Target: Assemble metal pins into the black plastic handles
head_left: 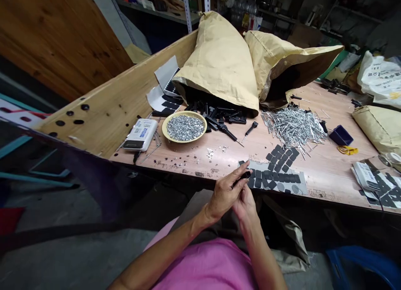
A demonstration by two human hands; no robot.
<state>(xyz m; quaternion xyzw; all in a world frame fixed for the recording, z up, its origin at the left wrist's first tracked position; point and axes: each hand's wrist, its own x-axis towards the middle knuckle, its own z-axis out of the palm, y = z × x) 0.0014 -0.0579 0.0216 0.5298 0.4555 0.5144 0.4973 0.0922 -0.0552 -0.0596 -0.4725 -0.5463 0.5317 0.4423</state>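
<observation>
My left hand [224,193] and my right hand [245,201] meet just below the table's front edge, fingers closed together around a small black plastic part [244,174]. Right beyond them lies a grey sheet [299,178] covered with several black square pads. Loose black pads [282,155] sit behind it. A yellow bowl [166,126] of small silver nuts stands to the left. A pile of thin metal pins [293,124] lies to the right. Black plastic parts [219,114] spill from a tan paper sack [221,60].
A second tan sack [282,56] lies open at the back, a third sack [377,123] at the right edge. A white box [140,133] sits left of the bowl, a small blue tray [341,136] right of the pins. A raised wooden board [109,102] borders the table's left side.
</observation>
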